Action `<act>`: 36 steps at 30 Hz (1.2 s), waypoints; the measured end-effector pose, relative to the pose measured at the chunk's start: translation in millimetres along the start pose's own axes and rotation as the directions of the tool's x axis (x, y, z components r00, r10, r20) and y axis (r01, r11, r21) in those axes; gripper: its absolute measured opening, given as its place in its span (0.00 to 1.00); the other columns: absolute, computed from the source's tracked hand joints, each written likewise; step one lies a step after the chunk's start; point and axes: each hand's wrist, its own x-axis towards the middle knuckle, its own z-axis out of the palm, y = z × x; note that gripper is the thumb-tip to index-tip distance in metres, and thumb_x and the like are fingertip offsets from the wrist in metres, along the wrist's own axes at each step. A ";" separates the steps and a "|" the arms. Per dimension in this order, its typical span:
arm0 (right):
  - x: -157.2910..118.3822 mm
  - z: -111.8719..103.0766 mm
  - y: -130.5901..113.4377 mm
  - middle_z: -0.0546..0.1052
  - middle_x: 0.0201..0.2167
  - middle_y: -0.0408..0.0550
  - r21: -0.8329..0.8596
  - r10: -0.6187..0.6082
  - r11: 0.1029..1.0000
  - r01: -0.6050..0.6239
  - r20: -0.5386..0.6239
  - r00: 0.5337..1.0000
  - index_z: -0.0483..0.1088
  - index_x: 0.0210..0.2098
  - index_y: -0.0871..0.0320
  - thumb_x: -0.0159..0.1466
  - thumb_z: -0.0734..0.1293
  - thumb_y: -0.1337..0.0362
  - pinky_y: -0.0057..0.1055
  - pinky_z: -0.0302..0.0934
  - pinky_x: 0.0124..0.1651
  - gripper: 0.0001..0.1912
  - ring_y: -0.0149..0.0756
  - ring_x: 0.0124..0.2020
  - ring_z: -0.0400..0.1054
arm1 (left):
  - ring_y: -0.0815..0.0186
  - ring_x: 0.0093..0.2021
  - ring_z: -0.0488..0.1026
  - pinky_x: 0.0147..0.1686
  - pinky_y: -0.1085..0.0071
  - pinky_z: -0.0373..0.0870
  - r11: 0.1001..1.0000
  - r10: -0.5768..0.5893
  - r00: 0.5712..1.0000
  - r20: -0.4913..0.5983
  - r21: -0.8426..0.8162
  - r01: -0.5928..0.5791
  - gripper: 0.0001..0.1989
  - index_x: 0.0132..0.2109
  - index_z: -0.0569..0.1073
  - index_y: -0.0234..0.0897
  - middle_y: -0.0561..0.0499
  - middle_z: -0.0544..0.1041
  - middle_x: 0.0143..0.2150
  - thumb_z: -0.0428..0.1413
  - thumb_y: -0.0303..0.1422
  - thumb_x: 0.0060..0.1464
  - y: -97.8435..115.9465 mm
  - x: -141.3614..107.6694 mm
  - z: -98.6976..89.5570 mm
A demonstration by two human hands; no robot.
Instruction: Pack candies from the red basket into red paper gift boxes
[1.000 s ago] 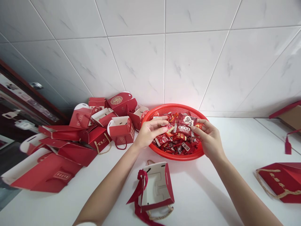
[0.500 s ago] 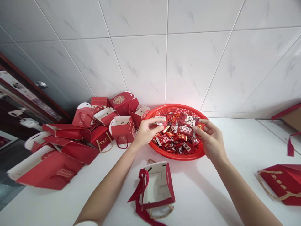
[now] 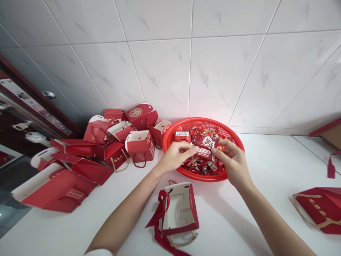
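Observation:
Over the red plastic basket [image 3: 168, 137], my right hand [image 3: 234, 160] pinches dark red wrapped candies [image 3: 206, 141] with white lettering, at their right side. One wrapper overlaps another there, and a bit of orange-red wrapper shows by the fingers. My left hand [image 3: 177, 155] is closed, thumb and fingertips at the left edge of the same wrappers. Beneath both hands lie many loose candies [image 3: 197, 165] in red wrapping. Nearer to me, between my forearms, stands an open red gift box [image 3: 181, 209] with a white inside, a rope handle and a red ribbon.
Several red gift boxes [image 3: 80, 170] are piled at the left, against the tiled wall [image 3: 160, 71]. On the right lies another red box [image 3: 319, 209] with a rope handle. A brown and red box [image 3: 330, 133] sits behind it, with a red tassel [image 3: 331, 169] hanging down.
My left hand has moved right, from the basket's left part to the wrappers in my right hand. My right hand has shifted slightly left with the candies.

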 end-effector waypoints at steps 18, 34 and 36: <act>-7.9 2.5 -6.0 0.77 0.31 0.42 -0.023 0.071 0.997 -0.069 0.141 0.987 0.73 0.39 0.56 0.60 0.76 0.51 0.25 0.67 0.24 0.17 0.28 0.24 0.68 | 0.66 0.33 0.65 0.38 0.67 0.64 0.980 0.171 0.964 -0.205 0.140 -0.144 0.19 0.23 0.70 0.36 0.52 0.67 0.30 0.58 0.38 0.61 9.3 -9.6 -0.1; -13.7 -1.3 -17.7 0.74 0.23 0.40 -0.019 0.079 0.997 -0.077 0.174 0.982 0.75 0.35 0.56 0.52 0.82 0.58 0.26 0.69 0.22 0.17 0.29 0.22 0.66 | 0.71 0.19 0.68 0.21 0.74 0.60 0.915 -0.225 0.936 0.272 0.388 0.107 0.22 0.26 0.77 0.35 0.53 0.74 0.21 0.60 0.48 0.59 58.9 -56.0 -58.2; -17.5 -0.6 -20.1 0.75 0.24 0.41 -0.017 0.061 0.998 -0.058 0.201 0.978 0.76 0.36 0.55 0.55 0.81 0.58 0.27 0.70 0.22 0.15 0.30 0.22 0.67 | 0.72 0.18 0.69 0.21 0.75 0.61 0.900 -0.303 0.880 0.367 0.414 0.137 0.13 0.37 0.82 0.38 0.53 0.79 0.27 0.61 0.43 0.58 67.3 -66.6 -61.4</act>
